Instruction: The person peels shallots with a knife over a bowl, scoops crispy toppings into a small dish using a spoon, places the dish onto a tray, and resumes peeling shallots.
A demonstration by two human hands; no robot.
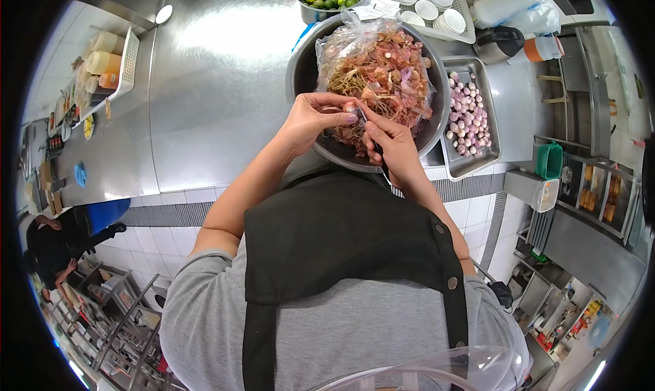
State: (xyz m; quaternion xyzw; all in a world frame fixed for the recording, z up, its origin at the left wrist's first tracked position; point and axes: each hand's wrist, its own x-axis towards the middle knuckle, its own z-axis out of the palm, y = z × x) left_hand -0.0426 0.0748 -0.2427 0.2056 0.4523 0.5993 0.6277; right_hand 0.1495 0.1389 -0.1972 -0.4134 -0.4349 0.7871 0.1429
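Shallot (351, 108), head view: sitting above bowl (302, 63) of skins (389, 63), left hand (310, 123) pinching it in narrow fingertip grip. Right hand (396, 145) gripping knife (363, 114), blade lying just right of shallot, pointing up-left. Left hand being nearer, touching; shallot's long axis staying unclear.
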